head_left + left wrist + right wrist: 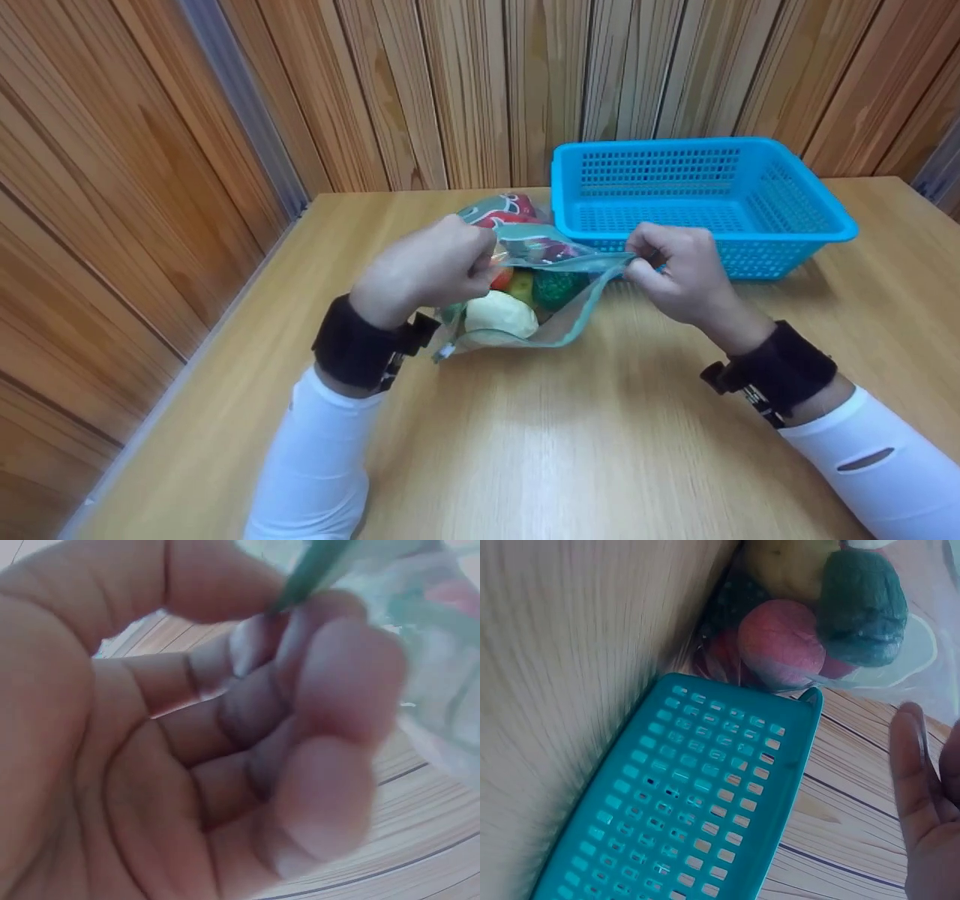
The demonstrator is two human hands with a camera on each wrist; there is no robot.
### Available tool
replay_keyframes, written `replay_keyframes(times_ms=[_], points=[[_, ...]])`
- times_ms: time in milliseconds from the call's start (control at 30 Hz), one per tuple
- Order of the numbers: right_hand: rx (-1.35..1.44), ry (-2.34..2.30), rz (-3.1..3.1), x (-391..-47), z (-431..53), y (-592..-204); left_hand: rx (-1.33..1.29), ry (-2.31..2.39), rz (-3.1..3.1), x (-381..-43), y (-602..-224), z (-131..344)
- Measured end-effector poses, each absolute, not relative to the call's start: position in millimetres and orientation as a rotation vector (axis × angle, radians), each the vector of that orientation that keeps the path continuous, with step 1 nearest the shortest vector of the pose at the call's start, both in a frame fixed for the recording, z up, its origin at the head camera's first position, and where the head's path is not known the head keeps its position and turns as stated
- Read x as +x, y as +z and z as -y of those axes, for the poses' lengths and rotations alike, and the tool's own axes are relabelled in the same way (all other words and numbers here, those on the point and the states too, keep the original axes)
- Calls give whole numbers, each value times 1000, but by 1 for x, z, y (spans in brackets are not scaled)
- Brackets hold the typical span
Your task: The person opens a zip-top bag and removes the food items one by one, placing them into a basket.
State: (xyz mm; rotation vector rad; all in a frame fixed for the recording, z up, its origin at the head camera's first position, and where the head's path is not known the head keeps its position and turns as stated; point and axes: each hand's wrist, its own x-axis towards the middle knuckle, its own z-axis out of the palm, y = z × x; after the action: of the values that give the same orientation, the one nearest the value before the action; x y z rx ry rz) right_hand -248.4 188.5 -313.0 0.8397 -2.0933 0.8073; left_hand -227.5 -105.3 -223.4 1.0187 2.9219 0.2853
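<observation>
A clear zip bag with green edging and a red-and-green print lies on the table, its mouth spread apart. My left hand pinches the mouth's left side; in the left wrist view its thumb and index finger grip a green strip. At the opposite corner, my right hand pinches the edge between thumb and fingers. Inside are a white rounded item, a dark green one, a yellowish one and a red round one. Some contents are hidden behind the left hand.
A blue perforated plastic basket stands at the table's back right, close behind the right hand and bag. Wood-panelled walls rise behind and to the left of the wooden table.
</observation>
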Motion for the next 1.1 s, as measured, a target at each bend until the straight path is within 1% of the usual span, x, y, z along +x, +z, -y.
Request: replay_keyframes(times_ms=[233,367,433,500,633,700,767,833,967,1033,1100], points=[[861,767,2107,-246,-190,-309,1076,378,-3012,-218,-217,106],[845,800,1969,-242,-186,-305,1116,364,-3040,-216,-216,104],[892,823,1863,-238,-180,-302,1147,357,-3053,-215,-215,103],[1004,825,1748,-232,-173,-300,1180,359,-3066,-215,-215,103],[1348,776,1580,-219,-154,-298,1237,355,-3105,-215,-216,104],[1488,708,1627,-212,-147,-298,1268,343,-3123,-215,-217,104],[1564,627,1779,-205,-142,-299,1295,327,-3135,-215,-218,104],[1542,537,2031,-201,-140,-302,1305,318,-3137,-214,-218,104],[1312,362,2516,-201,-139,-311,1328,297,-3113,-213,-217,102],[1193,248,2687,-201,-140,-315,1348,286,-3095,-213,-218,101],[1134,156,2770,-201,-141,-319,1365,278,-3076,-213,-217,99]])
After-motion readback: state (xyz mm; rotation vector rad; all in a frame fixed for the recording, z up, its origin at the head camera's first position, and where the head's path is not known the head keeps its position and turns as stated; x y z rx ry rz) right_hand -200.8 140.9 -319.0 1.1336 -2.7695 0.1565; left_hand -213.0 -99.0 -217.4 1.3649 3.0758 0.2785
